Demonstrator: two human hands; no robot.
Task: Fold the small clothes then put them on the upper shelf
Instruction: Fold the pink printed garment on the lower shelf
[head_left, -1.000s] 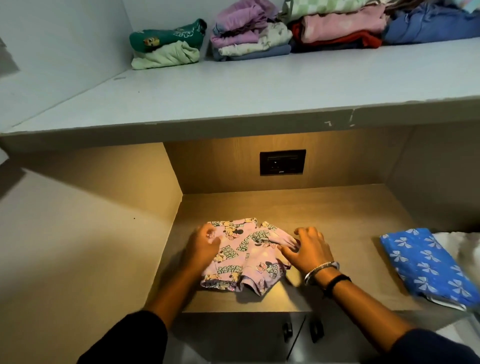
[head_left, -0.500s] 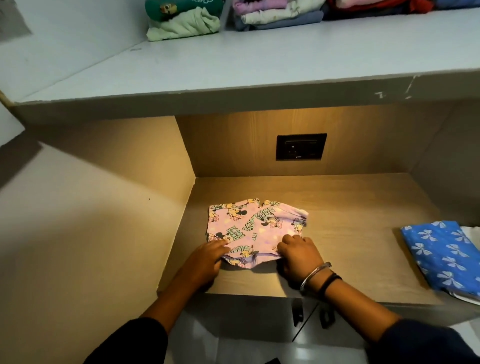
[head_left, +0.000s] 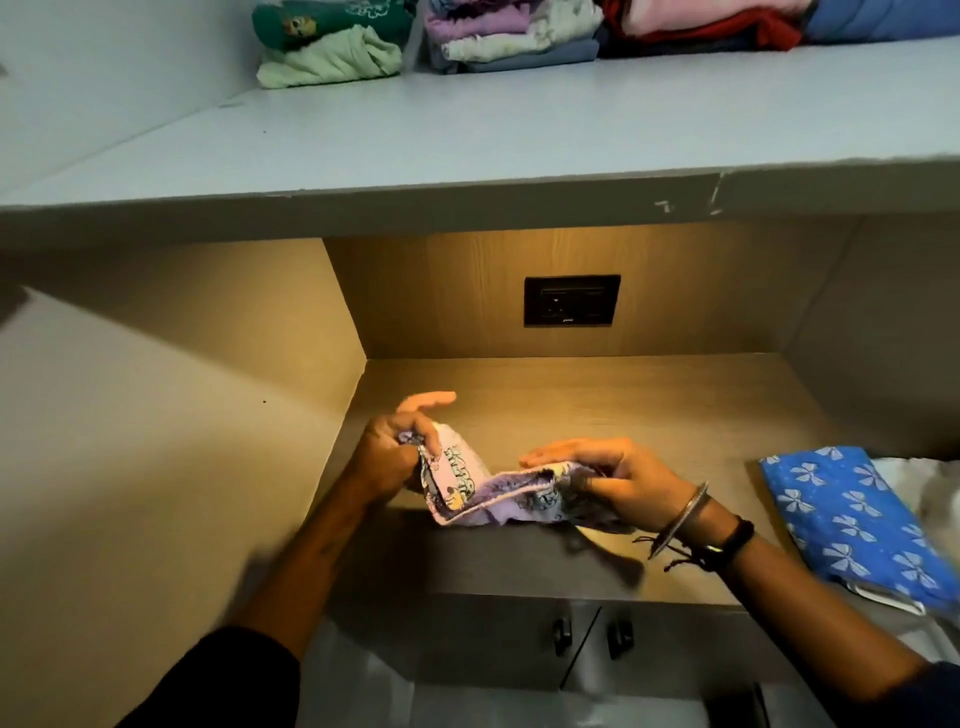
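A small folded lilac garment with a cartoon print (head_left: 488, 491) hangs just above the wooden lower shelf (head_left: 649, 410), held at both ends. My left hand (head_left: 397, 452) grips its left end, index finger sticking out. My right hand (head_left: 618, 480) pinches its right end, fingers lying flat over the top. The grey upper shelf (head_left: 519, 135) runs across above. Along its back lie folded clothes: a green pile (head_left: 327, 47) at the left and a purple, cream and blue pile (head_left: 511, 36) beside it.
A blue cloth with white bows (head_left: 852, 519) lies at the right on the lower shelf, with white fabric (head_left: 930, 488) beside it. A black socket plate (head_left: 571, 300) sits in the back wall. Cabinet doors with dark handles (head_left: 589, 634) are below. Red, pink and blue clothes (head_left: 753, 26) fill the upper shelf's right.
Both hands went from pressing the garment flat on the lower shelf to gripping its ends. It now hangs lifted off the surface, nearer the front edge.
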